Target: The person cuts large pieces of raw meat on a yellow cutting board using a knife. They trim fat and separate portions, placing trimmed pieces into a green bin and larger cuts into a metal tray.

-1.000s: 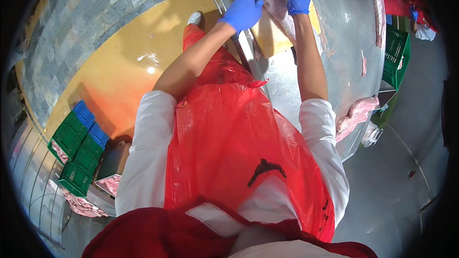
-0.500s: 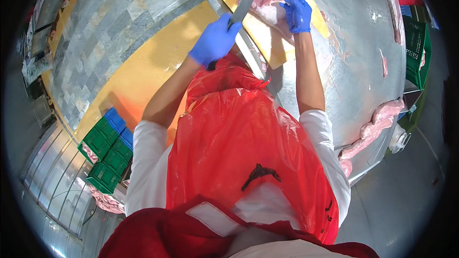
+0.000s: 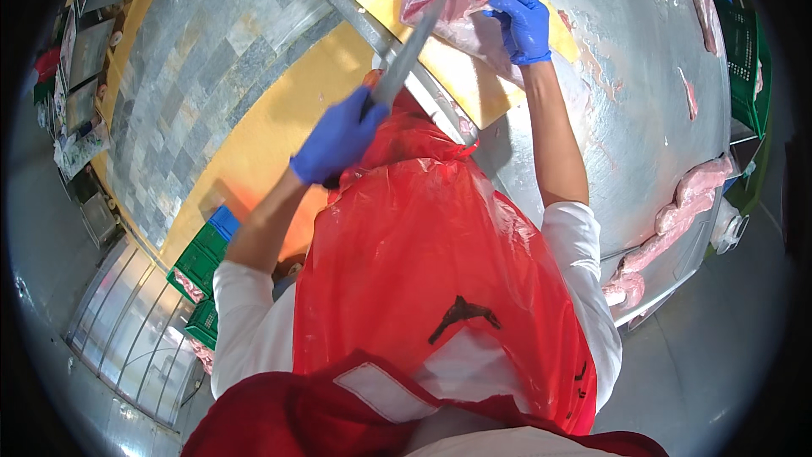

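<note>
My left hand, in a blue glove, is closed around the handle of a long knife. The blade points up and to the right, its tip showing in front of a pale pink piece of meat; whether it touches the meat I cannot tell. That meat lies slantwise on a yellow cutting board. My right hand, gloved in blue too, pinches the meat's upper right edge between bent fingers and thumb.
A metal table carries the board, with a small meat scrap and long meat strips along its right side. Green crates stand low at the left, and another green crate is beyond the table at the right.
My left hand has drawn the knife down and left, toward my body, so the tip sits lower over the meat. The right hand keeps its hold on the meat's edge.
</note>
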A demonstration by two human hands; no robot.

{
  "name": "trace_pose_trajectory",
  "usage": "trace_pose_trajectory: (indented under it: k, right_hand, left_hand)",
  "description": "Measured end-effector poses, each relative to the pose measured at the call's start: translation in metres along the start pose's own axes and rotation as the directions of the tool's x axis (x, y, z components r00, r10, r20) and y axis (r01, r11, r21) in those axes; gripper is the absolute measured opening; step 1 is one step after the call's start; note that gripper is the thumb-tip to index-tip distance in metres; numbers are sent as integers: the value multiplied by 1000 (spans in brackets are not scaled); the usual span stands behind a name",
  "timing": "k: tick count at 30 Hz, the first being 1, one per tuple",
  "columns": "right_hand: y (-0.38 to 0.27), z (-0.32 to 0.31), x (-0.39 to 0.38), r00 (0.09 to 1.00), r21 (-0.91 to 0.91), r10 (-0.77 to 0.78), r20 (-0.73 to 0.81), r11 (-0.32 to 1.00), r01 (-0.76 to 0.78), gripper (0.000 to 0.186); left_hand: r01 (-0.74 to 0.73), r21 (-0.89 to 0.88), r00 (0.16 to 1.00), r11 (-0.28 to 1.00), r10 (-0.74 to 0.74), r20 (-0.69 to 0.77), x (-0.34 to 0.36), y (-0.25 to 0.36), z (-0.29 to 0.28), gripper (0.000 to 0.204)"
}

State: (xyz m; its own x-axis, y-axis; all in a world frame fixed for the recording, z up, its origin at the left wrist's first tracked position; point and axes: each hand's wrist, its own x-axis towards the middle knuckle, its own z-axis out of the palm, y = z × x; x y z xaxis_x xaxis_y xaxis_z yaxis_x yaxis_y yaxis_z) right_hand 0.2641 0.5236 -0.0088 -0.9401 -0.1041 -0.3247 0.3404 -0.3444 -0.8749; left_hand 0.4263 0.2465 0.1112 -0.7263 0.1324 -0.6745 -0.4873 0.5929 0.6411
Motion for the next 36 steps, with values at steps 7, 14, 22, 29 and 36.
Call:
trace_pose_trajectory:
  k: [7, 14, 22, 29, 36]
  right_hand:
    - [4, -4, -20, 1000, 133, -3, -1, 991, 3, 14]
    - [-1, -6, -29, 997, 173, -57, -49, 983, 65, 15]
    - [-8, -16, -25, 995, 207, -92, -27, 974, 96, 19]
    - [-20, -18, -31, 990, 202, -136, -23, 970, 138, 16]
    - [-26, -37, -24, 983, 289, -171, -72, 939, 185, 9]
  left_hand:
    - [-135, -21, 988, 991, 133, -80, 121, 40, 10, 33]
    - [-297, 108, 954, 949, 299, -3, 17, -34, 24, 32]
    - [-190, -25, 978, 981, 188, -89, 114, 49, 30, 29]
    - [-509, -25, 851, 861, 498, -170, 37, -26, 74, 26]
    - [-221, -15, 973, 975, 219, -74, 36, 4, 62, 30]
